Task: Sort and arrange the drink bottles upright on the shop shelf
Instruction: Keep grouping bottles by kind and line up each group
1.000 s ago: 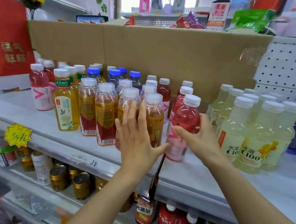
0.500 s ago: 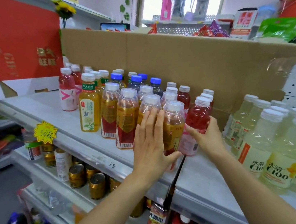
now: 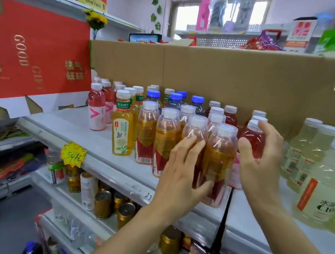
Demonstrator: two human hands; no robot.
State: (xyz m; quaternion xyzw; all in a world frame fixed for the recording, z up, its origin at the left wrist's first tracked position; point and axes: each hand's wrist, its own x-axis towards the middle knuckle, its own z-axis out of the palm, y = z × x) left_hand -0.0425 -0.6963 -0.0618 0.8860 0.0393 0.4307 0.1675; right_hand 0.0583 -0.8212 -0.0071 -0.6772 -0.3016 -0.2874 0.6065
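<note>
Right hand curls its fingers round the red bottle, left hand lies flat against the amber bottles; judged full, slick, best gripped mid-body.

You have four amber tea bottles across the front row, with three more white caps showing just behind them. Count four blue-capped bottles at the back and three green-labelled yellow tea bottles in a file on the left of the amber ones. Five red bottles stand at the right of that group. The pale yellow bottles look like six, though that edge is blurred. One yellow price tag hangs below.
</note>
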